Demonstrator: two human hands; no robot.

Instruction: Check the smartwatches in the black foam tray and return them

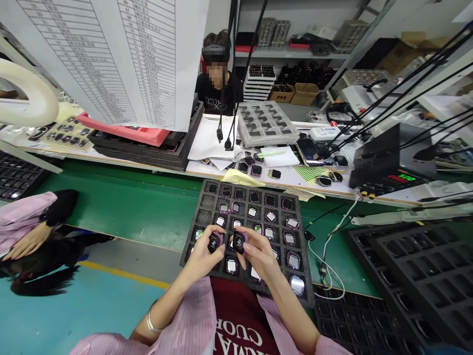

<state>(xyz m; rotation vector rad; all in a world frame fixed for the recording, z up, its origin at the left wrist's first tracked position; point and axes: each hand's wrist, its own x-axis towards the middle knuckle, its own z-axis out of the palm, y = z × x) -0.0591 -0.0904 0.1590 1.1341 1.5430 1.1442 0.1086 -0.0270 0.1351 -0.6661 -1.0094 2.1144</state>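
My left hand (204,254) is closed around a dark watch face with a purple case (215,242), held over the left middle of a black foam tray (207,201). Just to the right, my right hand (258,251) grips a second purple-cased watch (239,242) between thumb and fingers. The two watches are apart, their dark screens facing up with small marks lit on them. Beneath and around my hands, the tray's compartments hold several square watch faces, some dark, some with white on them, such as one at the right (293,260).
Behind the tray, a bench (177,173) carries stacked foam trays (148,156), a clear plastic tray (266,123), papers and a power supply (393,158). Cables hang from above. Another person (218,84) sits opposite; a co-worker's hand (31,241) is at the left. More black trays (424,266) lie at right.
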